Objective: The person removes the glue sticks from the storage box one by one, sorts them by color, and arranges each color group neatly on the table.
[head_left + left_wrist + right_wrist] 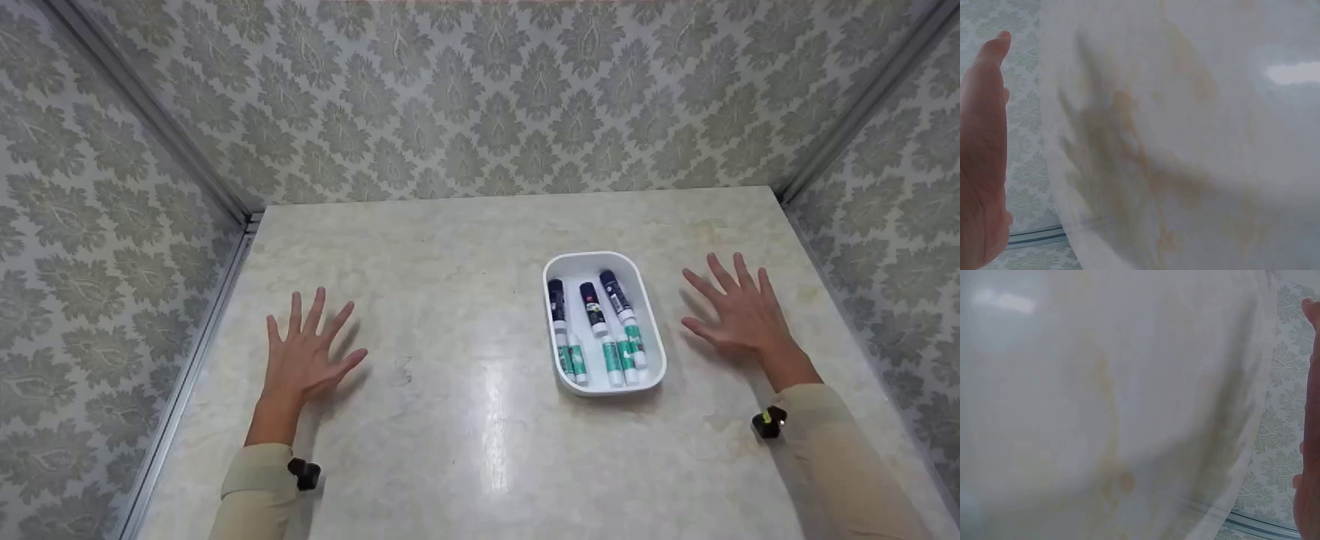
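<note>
A white rounded tray (pixel 611 391) sits on the table right of centre. Inside lie several dark navy sticks with white ends (pixel 592 306), which look like glue sticks. Smaller green-and-white sticks (pixel 613 361) lie at the tray's near end. To the right of the tray, my right hand (pixel 739 315) is held over the table with its fingers spread, touching none of the sticks. Far to the left, my left hand (pixel 304 356) has its fingers spread too and holds nothing. Each wrist view shows its own hand edge-on, the left hand (pixel 982 157) and the right hand (pixel 1311 422).
The pale marbled table (pixel 435 300) is bounded by patterned walls (pixel 495 97) at the back and both sides. A metal rail (pixel 199 337) runs along the left edge. Small black devices (pixel 304 474) are strapped at both wrists, over beige sleeves.
</note>
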`<state>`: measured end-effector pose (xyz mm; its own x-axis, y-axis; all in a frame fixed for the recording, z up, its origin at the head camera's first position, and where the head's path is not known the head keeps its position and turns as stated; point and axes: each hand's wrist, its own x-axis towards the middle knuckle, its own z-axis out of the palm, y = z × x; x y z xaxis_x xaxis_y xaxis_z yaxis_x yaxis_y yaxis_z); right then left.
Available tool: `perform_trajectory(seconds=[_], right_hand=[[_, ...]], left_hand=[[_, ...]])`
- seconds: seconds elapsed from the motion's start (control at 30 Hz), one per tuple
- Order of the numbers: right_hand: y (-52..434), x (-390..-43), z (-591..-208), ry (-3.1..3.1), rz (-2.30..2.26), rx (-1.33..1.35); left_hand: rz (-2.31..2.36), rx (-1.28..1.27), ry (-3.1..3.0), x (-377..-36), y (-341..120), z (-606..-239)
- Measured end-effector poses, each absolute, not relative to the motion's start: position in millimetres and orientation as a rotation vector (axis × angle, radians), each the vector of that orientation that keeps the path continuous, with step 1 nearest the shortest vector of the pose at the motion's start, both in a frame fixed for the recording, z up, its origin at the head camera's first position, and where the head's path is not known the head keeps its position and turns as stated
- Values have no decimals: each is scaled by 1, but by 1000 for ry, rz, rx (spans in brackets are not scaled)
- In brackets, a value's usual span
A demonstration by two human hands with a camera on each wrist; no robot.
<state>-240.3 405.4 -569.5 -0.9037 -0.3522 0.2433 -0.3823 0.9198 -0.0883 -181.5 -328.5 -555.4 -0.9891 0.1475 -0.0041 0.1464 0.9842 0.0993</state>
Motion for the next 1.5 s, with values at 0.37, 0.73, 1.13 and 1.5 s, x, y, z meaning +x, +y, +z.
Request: perform_trajectory(seconds=[0.37, 0.73, 1.13, 1.5], right_hand=[[403, -239, -566, -2904, 146, 512], [384, -240, -558, -2871, 174, 539], [362, -240, -547, -2881, 249, 552], [347, -234, -552, -2951, 509, 568]], left_hand=[[179, 252, 3144, -187, -324, -554], [250, 272, 3137, -196, -301, -545], [295, 334, 3153, -209, -271, -534], [432, 352, 3114, -217, -247, -528]])
